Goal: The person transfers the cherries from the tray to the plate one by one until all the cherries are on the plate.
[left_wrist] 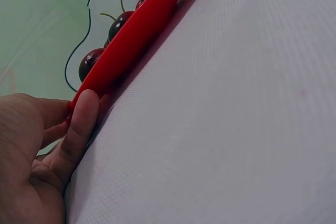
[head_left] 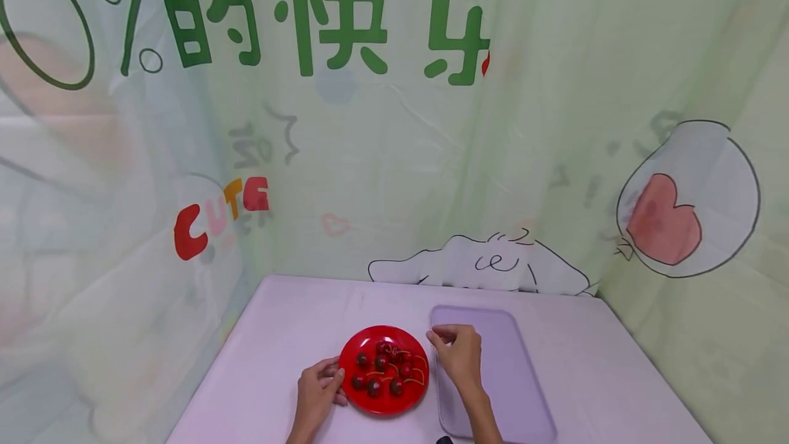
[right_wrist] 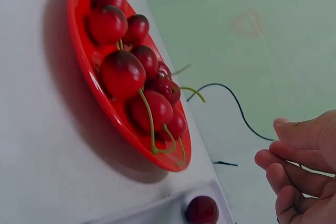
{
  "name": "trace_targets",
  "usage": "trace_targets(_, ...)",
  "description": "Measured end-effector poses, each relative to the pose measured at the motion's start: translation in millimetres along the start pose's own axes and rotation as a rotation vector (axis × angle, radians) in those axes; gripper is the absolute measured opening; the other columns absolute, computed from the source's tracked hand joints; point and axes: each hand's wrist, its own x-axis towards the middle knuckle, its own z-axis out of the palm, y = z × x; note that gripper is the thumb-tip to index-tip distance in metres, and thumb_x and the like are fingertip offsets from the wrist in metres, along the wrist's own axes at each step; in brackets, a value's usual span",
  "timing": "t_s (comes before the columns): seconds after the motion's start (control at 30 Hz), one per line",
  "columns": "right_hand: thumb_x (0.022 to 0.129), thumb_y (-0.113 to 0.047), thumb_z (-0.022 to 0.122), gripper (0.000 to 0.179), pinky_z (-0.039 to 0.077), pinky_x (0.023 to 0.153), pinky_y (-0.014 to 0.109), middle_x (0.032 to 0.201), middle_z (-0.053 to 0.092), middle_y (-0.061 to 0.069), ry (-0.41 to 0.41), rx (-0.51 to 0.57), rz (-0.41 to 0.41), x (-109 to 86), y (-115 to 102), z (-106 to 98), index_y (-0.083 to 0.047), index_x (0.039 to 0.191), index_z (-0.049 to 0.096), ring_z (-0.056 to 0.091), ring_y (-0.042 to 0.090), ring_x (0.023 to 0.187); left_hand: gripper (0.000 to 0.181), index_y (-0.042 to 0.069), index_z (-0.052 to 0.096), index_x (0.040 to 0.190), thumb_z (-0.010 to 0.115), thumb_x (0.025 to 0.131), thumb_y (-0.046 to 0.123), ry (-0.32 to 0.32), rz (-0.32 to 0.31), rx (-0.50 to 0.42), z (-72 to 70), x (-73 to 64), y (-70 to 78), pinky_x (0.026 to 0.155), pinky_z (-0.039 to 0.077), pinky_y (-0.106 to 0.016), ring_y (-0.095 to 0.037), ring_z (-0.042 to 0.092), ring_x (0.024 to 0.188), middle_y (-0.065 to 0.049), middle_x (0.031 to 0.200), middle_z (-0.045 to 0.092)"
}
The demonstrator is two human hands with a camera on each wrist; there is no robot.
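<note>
A round red plate (head_left: pixel 383 408) carries several dark red cherries (head_left: pixel 373 388), some with green stems. At its left edge my left hand (head_left: pixel 317 392) pinches the rim; in the left wrist view the thumb (left_wrist: pixel 84 111) lies on the near side and the other fingers go behind. My right hand (head_left: pixel 459 355) hovers between the plate and a pale purple tray (head_left: pixel 505 375). Its fingers are loosely bent, and in the right wrist view a gap shows between thumb (right_wrist: pixel 299 132) and forefinger, with nothing held. A single cherry (right_wrist: pixel 202 210) sits in the tray, hidden behind the hand in the head view.
The plate and tray stand side by side on a white-covered table (head_left: pixel 290 321). A printed curtain (head_left: pixel 394 156) hangs around the back and sides. At the bottom edge, a small black object (head_left: pixel 444 440) lies by the tray.
</note>
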Motion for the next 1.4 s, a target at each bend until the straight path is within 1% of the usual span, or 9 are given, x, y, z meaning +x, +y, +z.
trace_targets(0.1, 0.087, -0.006, 0.089, 0.009, 0.049, 0.058, 0.02, 0.077, 0.08, 0.011, 0.048, 0.005, 0.042, 2.1, 5.5, -8.0, 0.0, 0.094, 0.087, 0.06, 0.005, 0.067, 0.042, -0.011, 0.064, 0.143, 0.071, 0.104, 0.002, -0.005, -0.003, -0.005, -0.4, 0.0, -1.5, 0.058, 0.068, -0.033, -0.019, 0.074, 0.059, -0.022, 0.11, 0.076)
trace_targets(0.2, 0.089, -0.007, 0.089, 0.009, 0.049, 0.061, 0.02, 0.08, 0.081, 0.013, 0.085, 0.008, 0.067, 4.4, 11.6, -13.8, 0.0, 0.095, 0.087, 0.06, 0.005, 0.069, 0.042, -0.01, 0.064, 0.143, 0.072, 0.104, 0.003, -0.002, 0.005, -0.007, -0.9, 0.4, -2.3, 0.058, 0.068, -0.033, -0.021, 0.074, 0.059, -0.022, 0.11, 0.077)
trace_targets(0.3, 0.09, -0.008, 0.088, 0.009, 0.05, 0.062, 0.018, 0.084, 0.083, 0.015, 0.12, 0.021, 0.098, 4.9, 18.4, -18.7, 0.0, 0.096, 0.087, 0.061, 0.003, 0.069, 0.041, -0.009, 0.065, 0.142, 0.072, 0.104, 0.003, 0.002, 0.005, -0.001, -1.3, 0.7, -2.7, 0.057, 0.068, -0.032, -0.022, 0.074, 0.059, -0.022, 0.11, 0.077)
trace_targets(0.53, 0.093, -0.011, 0.087, 0.013, 0.051, 0.063, 0.011, 0.091, 0.084, 0.02, 0.17, 0.035, 0.156, 2.7, 31.8, -30.4, 0.001, 0.097, 0.087, 0.067, 0.0, 0.07, 0.04, -0.011, 0.065, 0.141, 0.071, 0.104, 0.001, 0.006, 0.006, 0.01, -0.4, -0.9, -1.4, 0.058, 0.068, -0.033, -0.021, 0.075, 0.06, -0.024, 0.113, 0.076)
trace_targets(0.73, 0.093, -0.014, 0.087, 0.015, 0.048, 0.064, 0.009, 0.092, 0.084, 0.019, 0.195, 0.02, 0.193, 0.3, 47.1, -32.8, 0.0, 0.098, 0.087, 0.064, -0.005, 0.07, 0.04, -0.01, 0.065, 0.141, 0.071, 0.103, 0.001, 0.021, -0.007, 0.004, -0.2, -0.1, -1.2, 0.057, 0.067, -0.032, -0.02, 0.074, 0.06, -0.024, 0.113, 0.076)
trace_targets(0.93, 0.092, -0.01, 0.086, 0.015, 0.046, 0.063, 0.006, 0.095, 0.083, 0.021, 0.18, 0.012, 0.223, -4.7, 60.8, -35.7, 0.002, 0.1, 0.086, 0.064, -0.005, 0.069, 0.042, -0.009, 0.064, 0.143, 0.072, 0.104, 0.003, 0.015, -0.029, 0.014, 0.8, -1.1, 2.1, 0.058, 0.067, -0.031, -0.02, 0.074, 0.06, -0.021, 0.112, 0.076)
trace_targets(1.17, 0.089, -0.008, 0.089, 0.018, 0.048, 0.062, 0.01, 0.095, 0.084, 0.019, 0.093, 0.018, 0.29, -12.0, 72.8, -38.9, 0.003, 0.104, 0.086, 0.065, -0.002, 0.068, 0.041, -0.01, 0.064, 0.143, 0.071, 0.104, 0.001, 0.022, -0.027, 0.019, 2.0, -0.8, 2.1, 0.057, 0.067, -0.032, -0.02, 0.074, 0.06, -0.022, 0.112, 0.076)
trace_targets(1.27, 0.086, -0.005, 0.09, 0.022, 0.049, 0.062, 0.009, 0.093, 0.084, 0.018, 0.06, 0.028, 0.313, -15.2, 77.1, -38.4, 0.004, 0.105, 0.085, 0.066, -0.003, 0.066, 0.041, -0.01, 0.064, 0.143, 0.07, 0.104, 0.001, 0.025, -0.025, 0.019, 1.6, -1.5, 2.9, 0.057, 0.068, -0.032, -0.019, 0.074, 0.06, -0.022, 0.112, 0.076)
trace_targets(1.4, 0.08, 0.0, 0.093, 0.028, 0.05, 0.063, 0.01, 0.092, 0.084, 0.018, 0.027, 0.035, 0.332, -20.2, 79.2, -38.9, 0.006, 0.105, 0.084, 0.069, 0.0, 0.067, 0.041, -0.011, 0.064, 0.143, 0.07, 0.104, 0.002, 0.02, -0.019, 0.028, 1.9, -2.9, 4.8, 0.058, 0.068, -0.032, -0.02, 0.075, 0.06, -0.024, 0.113, 0.076)
